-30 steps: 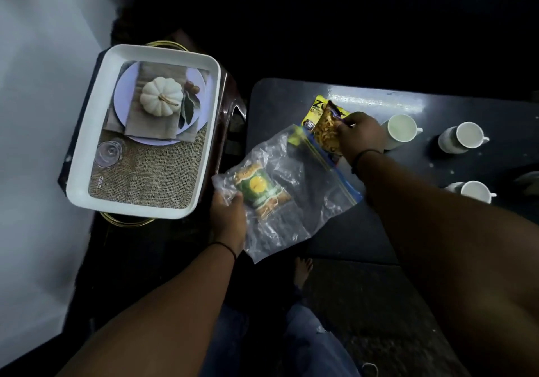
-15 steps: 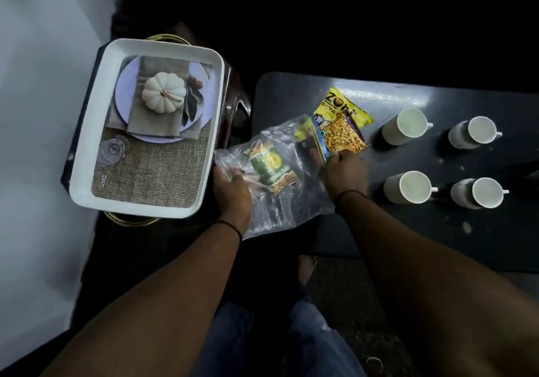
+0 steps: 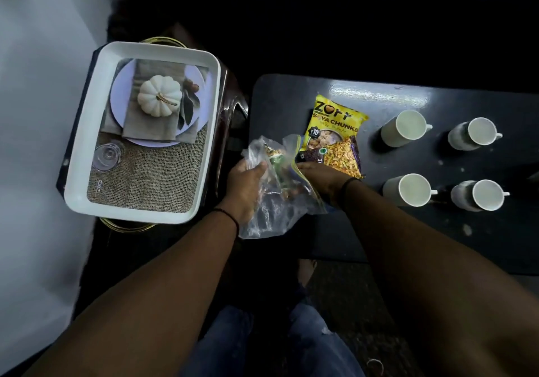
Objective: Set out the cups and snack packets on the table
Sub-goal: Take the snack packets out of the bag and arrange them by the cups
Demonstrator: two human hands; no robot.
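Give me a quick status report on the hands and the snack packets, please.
Left hand grips the clear bag; right hand reaches into its mouth. Green packet in bag; two packets and four cups on table. Nothing in the way.

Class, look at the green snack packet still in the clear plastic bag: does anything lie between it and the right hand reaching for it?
Only the clear plastic bag itself: the green snack packet sits inside, gripped through the film by the left hand; the right hand is at the bag's mouth.

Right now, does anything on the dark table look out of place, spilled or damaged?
Mostly tidy: four white cups stand upright in two rows. Only the snack packets overlap, the purple packet lying on the yellow packet, and pale specks dot the table.
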